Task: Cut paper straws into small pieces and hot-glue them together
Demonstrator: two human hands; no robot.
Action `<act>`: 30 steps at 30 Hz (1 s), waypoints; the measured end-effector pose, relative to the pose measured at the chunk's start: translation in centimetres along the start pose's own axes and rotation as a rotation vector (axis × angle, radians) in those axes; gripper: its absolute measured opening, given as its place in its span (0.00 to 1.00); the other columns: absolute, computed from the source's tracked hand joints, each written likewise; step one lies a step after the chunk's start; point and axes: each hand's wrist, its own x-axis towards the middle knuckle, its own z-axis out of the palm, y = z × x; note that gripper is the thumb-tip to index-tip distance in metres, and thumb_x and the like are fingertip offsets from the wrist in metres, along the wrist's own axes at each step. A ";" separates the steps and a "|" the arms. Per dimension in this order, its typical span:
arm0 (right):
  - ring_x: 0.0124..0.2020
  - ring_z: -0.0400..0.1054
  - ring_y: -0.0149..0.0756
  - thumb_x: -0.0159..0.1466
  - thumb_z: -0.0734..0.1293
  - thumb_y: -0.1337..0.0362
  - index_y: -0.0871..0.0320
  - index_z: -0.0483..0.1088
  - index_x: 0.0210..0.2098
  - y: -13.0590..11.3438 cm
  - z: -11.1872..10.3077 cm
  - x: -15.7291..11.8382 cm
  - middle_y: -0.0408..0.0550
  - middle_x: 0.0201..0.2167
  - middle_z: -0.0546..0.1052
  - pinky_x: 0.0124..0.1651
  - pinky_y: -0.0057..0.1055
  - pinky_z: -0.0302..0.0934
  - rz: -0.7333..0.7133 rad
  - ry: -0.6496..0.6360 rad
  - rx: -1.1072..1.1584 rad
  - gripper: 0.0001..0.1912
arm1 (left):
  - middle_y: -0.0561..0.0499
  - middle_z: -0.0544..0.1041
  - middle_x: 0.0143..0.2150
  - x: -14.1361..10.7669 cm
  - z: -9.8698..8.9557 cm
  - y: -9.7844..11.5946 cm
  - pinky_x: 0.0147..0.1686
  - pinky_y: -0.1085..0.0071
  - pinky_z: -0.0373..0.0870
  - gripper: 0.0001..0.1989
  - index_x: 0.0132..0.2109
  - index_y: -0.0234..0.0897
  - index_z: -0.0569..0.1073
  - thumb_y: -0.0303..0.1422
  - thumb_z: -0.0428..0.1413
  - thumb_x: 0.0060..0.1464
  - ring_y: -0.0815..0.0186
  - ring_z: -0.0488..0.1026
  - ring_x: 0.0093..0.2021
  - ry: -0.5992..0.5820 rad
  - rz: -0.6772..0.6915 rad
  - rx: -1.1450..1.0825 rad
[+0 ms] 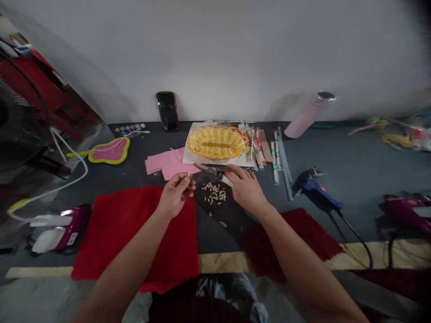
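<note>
My right hand (247, 186) is wrapped round a pair of pruning shears (210, 169), whose dark blades point left toward my other hand. Thumb and fingertips of my left hand (177, 193) pinch a small pale piece (189, 175), too small to name surely. Between and below the hands lies a scatter of short pale cut pieces (215, 194) on the dark table (215, 237). Just beyond the blades, a yellow woven basket (218, 142) rests on white sheets. Pink paper (171, 163) lies behind my left hand.
Red cloths (117, 229) lie under my forearms. Straws and strips (275, 157), a blue glue gun (316, 190) with its cord and a pink bottle (308, 115) are to the right. A phone (167, 111) leans on the wall. At left are a pink-yellow shape (109, 151) and a cable.
</note>
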 end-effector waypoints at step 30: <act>0.52 0.60 0.42 0.61 0.60 0.67 0.53 0.66 0.52 0.7 2.5 0.1 0.50 0.55 0.65 0.50 0.41 0.60 -0.042 -0.056 0.187 0.20 | 0.52 0.77 0.34 -0.3 -0.2 0.1 0.20 0.79 0.67 0.16 0.40 0.37 0.69 0.40 0.61 0.46 0.70 0.75 0.26 0.003 -0.041 0.096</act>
